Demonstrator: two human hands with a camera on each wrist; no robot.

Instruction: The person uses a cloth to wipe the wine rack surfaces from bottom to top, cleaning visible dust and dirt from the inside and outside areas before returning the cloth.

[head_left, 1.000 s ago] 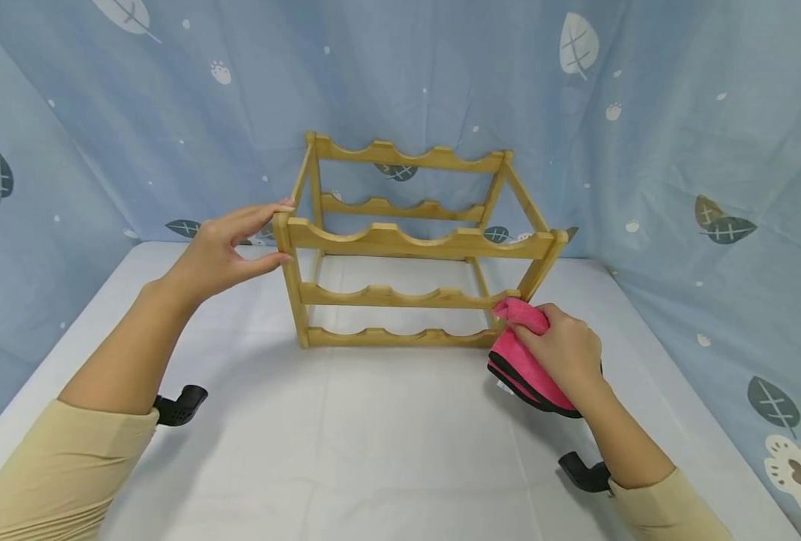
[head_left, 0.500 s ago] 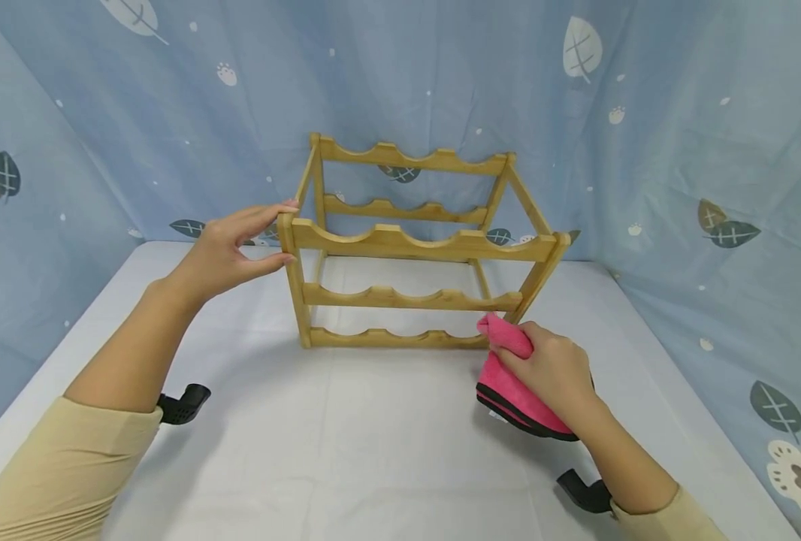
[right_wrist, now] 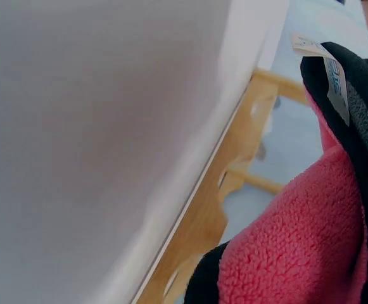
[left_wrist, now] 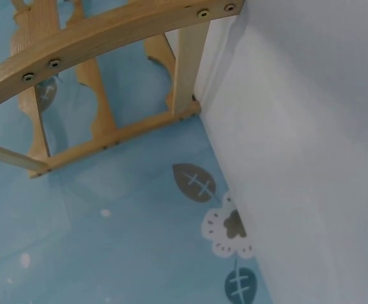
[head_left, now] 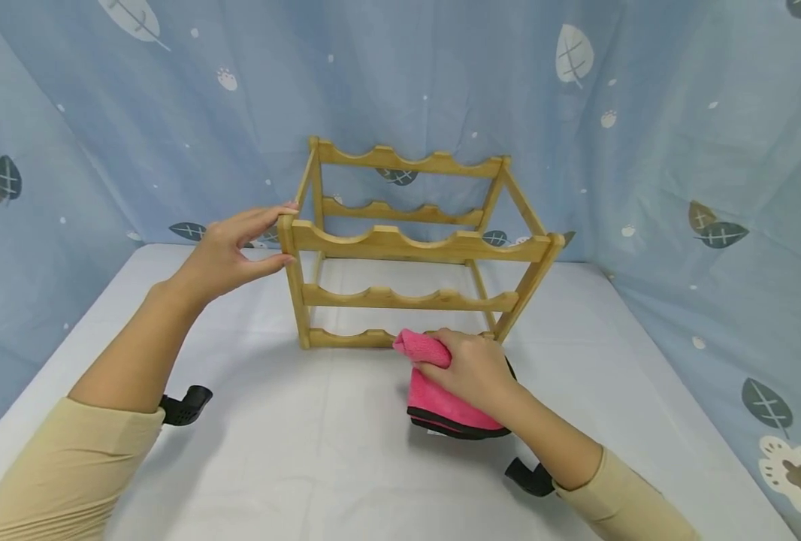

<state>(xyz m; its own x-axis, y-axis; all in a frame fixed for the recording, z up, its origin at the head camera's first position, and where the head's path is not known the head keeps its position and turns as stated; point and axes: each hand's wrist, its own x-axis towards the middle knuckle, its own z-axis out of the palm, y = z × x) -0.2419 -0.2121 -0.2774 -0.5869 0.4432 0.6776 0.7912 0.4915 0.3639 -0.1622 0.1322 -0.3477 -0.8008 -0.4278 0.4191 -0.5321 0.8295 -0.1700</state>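
My left arm stretches forward, the left hand (head_left: 234, 244) spread between fingers and thumb, holding the wooden rack (head_left: 387, 242) at its near upper left corner: fingers over the top, thumb lower against the post. The rack stands upright on the white table (head_left: 258, 466). My right forearm slants in from the lower right, and my right hand (head_left: 478, 368) grips a bunched pink cloth (head_left: 448, 400) at the bottom front rail; I cannot tell whether they touch.

Head view from above, facing forward and down, tilted wrist views closer in, all sharing the wooden rack (head_left: 400, 246)
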